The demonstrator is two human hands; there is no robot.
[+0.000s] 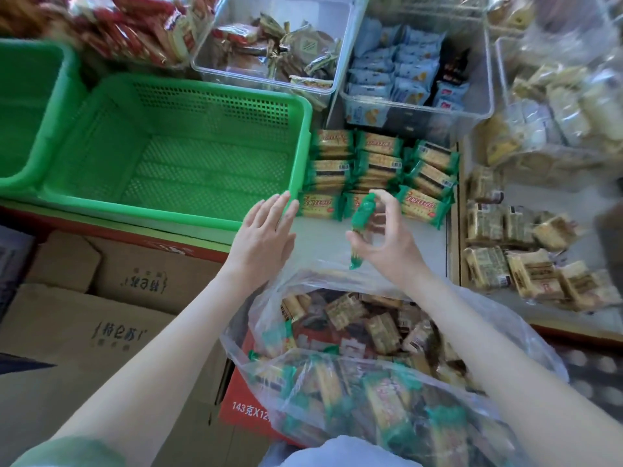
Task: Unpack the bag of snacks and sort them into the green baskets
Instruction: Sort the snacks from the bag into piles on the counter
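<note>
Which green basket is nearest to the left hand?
The right basket: its front corner lies right by the left hand. The other basket sits farther left.

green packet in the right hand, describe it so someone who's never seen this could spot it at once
Find the big green basket left of centre; right of it, green-and-yellow packets lie flat in rows. Just in front of those rows, above the clear bag, the right hand pinches one green packet. It alone is held in the air and turned on edge, not lying flat.
</note>
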